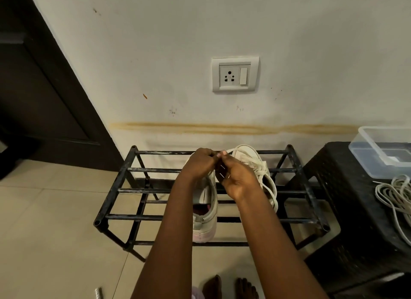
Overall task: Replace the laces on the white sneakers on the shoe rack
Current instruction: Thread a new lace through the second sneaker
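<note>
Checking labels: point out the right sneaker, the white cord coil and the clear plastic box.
right sneaker [246, 150]: head view, toe cap.
white cord coil [400, 183]: head view, bunched strands.
clear plastic box [364, 141]: head view, left wall.

Wall [155, 54]: pale and scuffed, fills the upper and middle frame, with small dark marks and an orange fleck left of centre.
Socket plate [235, 74]: white, set in the wall right of centre; a three-pin outlet with a switch [243, 76] just beside it on the right.
Stain [233, 128]: brownish streak running level across the wall below the socket plate.
Door [40, 87]: dark, panelled, along the left edge.
Floor [55, 209]: beige tiles, lower left.
Stool [347, 209]: black, textured top, right edge.
Plastic box [364, 156]: clear, open, on the stool's far end, partly cut off.
Small ridged object [98, 293]: silvery, bottom left on the floor; too small to identify.
</note>
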`<state>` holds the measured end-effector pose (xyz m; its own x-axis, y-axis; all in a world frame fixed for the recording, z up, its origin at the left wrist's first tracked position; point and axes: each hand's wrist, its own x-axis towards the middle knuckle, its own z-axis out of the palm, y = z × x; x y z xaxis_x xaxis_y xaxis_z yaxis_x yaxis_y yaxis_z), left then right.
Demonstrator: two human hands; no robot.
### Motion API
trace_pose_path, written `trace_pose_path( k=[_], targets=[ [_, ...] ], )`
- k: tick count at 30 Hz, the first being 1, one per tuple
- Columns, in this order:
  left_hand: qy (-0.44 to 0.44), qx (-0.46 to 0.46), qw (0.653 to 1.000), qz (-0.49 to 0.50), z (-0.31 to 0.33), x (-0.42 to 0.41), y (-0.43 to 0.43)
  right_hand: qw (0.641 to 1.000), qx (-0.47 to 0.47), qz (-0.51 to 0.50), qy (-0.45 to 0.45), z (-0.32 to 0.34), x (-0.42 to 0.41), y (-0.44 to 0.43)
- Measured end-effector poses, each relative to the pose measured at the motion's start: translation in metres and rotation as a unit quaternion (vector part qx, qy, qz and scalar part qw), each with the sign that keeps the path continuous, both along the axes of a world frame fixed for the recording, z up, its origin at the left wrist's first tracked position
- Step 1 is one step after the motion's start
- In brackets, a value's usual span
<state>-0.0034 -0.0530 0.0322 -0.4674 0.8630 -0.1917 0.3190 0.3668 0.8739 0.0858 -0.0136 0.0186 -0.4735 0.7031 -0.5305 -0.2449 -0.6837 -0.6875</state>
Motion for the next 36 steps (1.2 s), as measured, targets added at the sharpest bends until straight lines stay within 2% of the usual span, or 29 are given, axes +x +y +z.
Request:
trace_pose_path(
  k=[3,8,14,17,20,23,25,26,28,29,31,33,36],
  targets=[
    [0.013,-0.001,1.0,-0.019,-0.001,0.0,0.0,0.998,0.002,-0.049,0.029,0.001,0.001,0.002],
    [0.035,-0.014,0.999,-0.037,-0.004,-0.001,0.002,0.989,0.081,-0.121,0.018,0.018,0.009,0.003],
    [0.071,-0.035,0.996,-0.035,-0.007,0.003,0.006,0.96,0.189,-0.208,0.009,0.057,0.035,0.014],
    [0.133,-0.072,0.988,-0.032,-0.01,0.008,0.011,0.945,0.234,-0.231,-0.008,0.076,0.051,0.02],
    [0.242,-0.142,0.96,-0.026,-0.016,0.012,0.013,0.93,0.274,-0.246,-0.022,0.091,0.068,0.025],
    [0.281,-0.17,0.944,-0.028,-0.017,0.018,0.012,0.922,0.304,-0.236,-0.033,0.103,0.082,0.026],
    [0.253,-0.123,0.959,-0.03,-0.01,0.018,0.012,0.924,0.315,-0.216,-0.032,0.106,0.085,0.025],
    [0.212,-0.068,0.974,-0.033,-0.004,0.018,0.012,0.925,0.321,-0.2,-0.036,0.106,0.084,0.024],
    [0.076,0.07,0.993,-0.048,0.016,0.022,0.01,0.928,0.329,-0.169,-0.043,0.104,0.08,0.022],
    [0.01,0.13,0.99,-0.062,0.027,0.026,0.008,0.929,0.331,-0.159,-0.044,0.102,0.077,0.021],
    [-0.062,0.206,0.973,-0.084,0.046,0.037,0.006,0.93,0.335,-0.147,-0.046,0.097,0.07,0.021],
    [-0.074,0.237,0.965,-0.078,0.053,0.045,0.008,0.929,0.339,-0.142,-0.051,0.093,0.065,0.02],
    [-0.047,0.255,0.965,-0.049,0.048,0.047,0.012,0.931,0.335,-0.13,-0.061,0.086,0.062,0.021]
  ],
)
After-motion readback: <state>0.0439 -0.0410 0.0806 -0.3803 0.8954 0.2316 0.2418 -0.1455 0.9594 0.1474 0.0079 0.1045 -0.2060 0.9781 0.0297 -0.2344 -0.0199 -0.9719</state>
